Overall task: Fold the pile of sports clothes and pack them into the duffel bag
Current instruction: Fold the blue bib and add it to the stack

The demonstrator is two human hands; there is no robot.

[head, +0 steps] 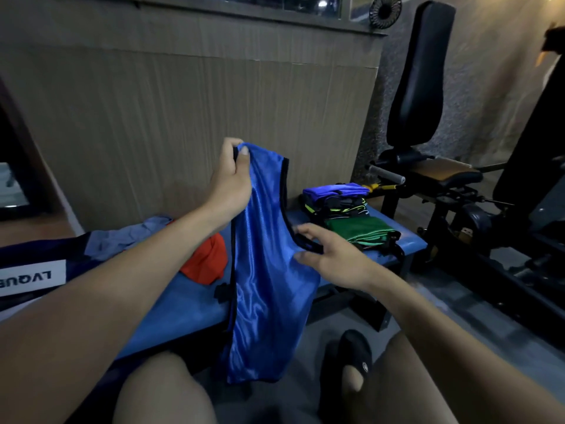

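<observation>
Left hand [234, 175] raised in a pinching grip; right hand [331, 255] lower, fingers loosely spread

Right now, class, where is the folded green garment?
In the head view, the green garment lies on the right part of the blue bench, in front of the stack of folded clothes and just beyond the right hand.
</observation>
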